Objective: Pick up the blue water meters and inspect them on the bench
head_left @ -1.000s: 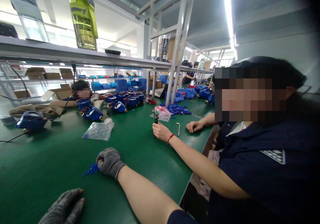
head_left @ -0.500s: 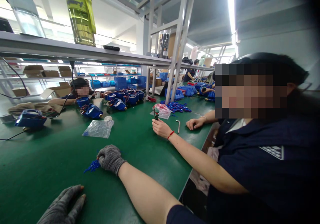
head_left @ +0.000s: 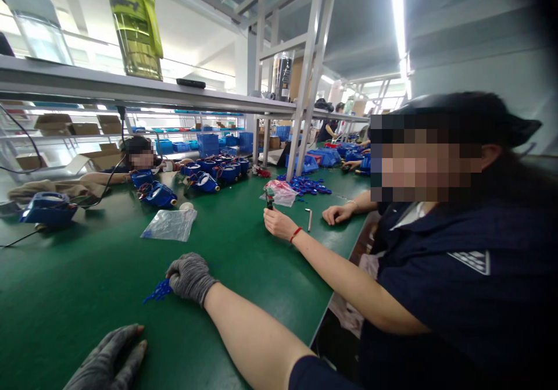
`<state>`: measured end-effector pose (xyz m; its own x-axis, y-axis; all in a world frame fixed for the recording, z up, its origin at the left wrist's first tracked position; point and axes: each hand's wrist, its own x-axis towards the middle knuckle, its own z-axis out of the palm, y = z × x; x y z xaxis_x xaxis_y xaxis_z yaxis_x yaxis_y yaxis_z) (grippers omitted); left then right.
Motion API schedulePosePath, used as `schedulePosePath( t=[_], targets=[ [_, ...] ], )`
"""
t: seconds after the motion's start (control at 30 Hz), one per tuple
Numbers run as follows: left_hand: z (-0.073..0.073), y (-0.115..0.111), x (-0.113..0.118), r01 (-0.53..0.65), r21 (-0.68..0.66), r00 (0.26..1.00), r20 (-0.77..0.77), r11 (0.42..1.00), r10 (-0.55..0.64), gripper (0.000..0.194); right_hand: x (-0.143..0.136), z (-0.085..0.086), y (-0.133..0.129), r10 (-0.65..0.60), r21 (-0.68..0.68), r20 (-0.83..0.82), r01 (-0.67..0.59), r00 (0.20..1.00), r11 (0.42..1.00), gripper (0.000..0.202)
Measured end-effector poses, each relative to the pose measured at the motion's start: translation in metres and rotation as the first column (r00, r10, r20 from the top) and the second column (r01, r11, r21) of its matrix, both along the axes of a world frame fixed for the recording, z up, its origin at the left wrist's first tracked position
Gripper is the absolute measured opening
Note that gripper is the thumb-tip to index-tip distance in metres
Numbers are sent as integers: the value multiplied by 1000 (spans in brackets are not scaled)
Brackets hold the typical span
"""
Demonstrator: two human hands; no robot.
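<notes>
Two grips, both in grey gloves with bare fingertips, are at the near part of the green desk (head_left: 244, 250). Small blue pieces (head_left: 157, 291) lie there in a loose heap, directly to the left of the right grip (head_left: 190, 276), whose fingertips are at the edge of the heap. The heap is longer than wide; its long axis goes from near left to far right, so one end points to these fingers. The right grip is curled, but whether it grasps a piece I cannot tell. The left grip (head_left: 107, 358) is farther from the heap and well apart from it, with thumb and fingers spread and nothing seen between them. Beyond the heap, a clear plastic bag (head_left: 170, 225) lies flat. Farther to the right, a co-worker's hand (head_left: 281, 225) holds a small dark part (head_left: 269, 198) upright.
</notes>
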<state>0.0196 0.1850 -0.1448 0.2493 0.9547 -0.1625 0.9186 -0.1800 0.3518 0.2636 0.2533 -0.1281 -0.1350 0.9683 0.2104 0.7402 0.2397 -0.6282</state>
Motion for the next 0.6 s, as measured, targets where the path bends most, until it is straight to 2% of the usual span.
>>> schedulePosePath(
  t=[0.3,0.47,0.6],
  targets=[
    [-3,4,-2,-5,-48,998,-61,999,2,71,0,-4,-1,27,71,-41,-24,999,997,25],
    [7,-1,5,-19,-3,1000,-18,1000,19,67,1,-3,0,148,105,-23,-145,989,984,26],
    [14,-4,8,2,23,1000,24,1000,-2,64,1,-4,0,120,97,-16,-118,993,988,28]
  ],
)
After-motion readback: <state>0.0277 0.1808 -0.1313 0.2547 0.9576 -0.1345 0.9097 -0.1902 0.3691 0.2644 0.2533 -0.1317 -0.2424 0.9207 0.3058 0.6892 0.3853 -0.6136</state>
